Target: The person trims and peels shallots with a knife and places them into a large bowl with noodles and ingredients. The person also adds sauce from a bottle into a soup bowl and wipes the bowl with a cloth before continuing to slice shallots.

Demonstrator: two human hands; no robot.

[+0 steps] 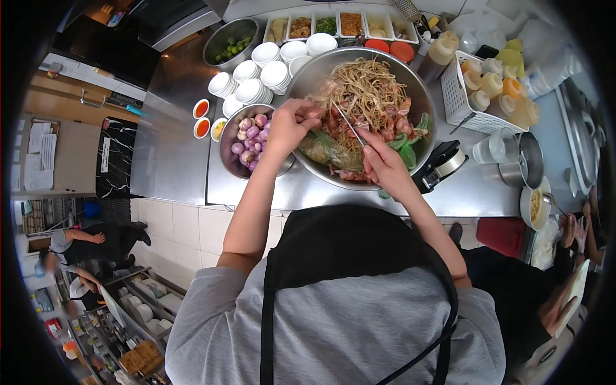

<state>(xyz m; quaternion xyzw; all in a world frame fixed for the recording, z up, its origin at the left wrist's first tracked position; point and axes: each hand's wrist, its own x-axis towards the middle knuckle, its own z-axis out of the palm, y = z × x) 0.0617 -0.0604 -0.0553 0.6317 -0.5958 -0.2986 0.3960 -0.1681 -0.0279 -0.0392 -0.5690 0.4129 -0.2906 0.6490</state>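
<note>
My right hand (382, 158) is closed around the handle of a small knife (346, 122), its thin blade slanting up and left over a large metal bowl (426, 90). Above the bowl's left side, the fingers of my left hand (290, 126) are pinched together near the blade tip; what they hold is not clear. Inside the bowl lie a heap of thin tan root-like strands (367, 78), reddish pieces like raw meat (399, 122) and a green-tinted plastic bag (330, 151) with pale contents. A smaller bowl of purple shallots (253, 136) sits beside my left forearm.
Stacked white cups (274, 74), sauce cups (201, 127) and a bowl of limes (232, 50) stand to the left. Behind are ingredient trays (326, 25). Rightward are a tape dispenser (443, 165) and a white bottle basket (457, 96). Other people are at both sides.
</note>
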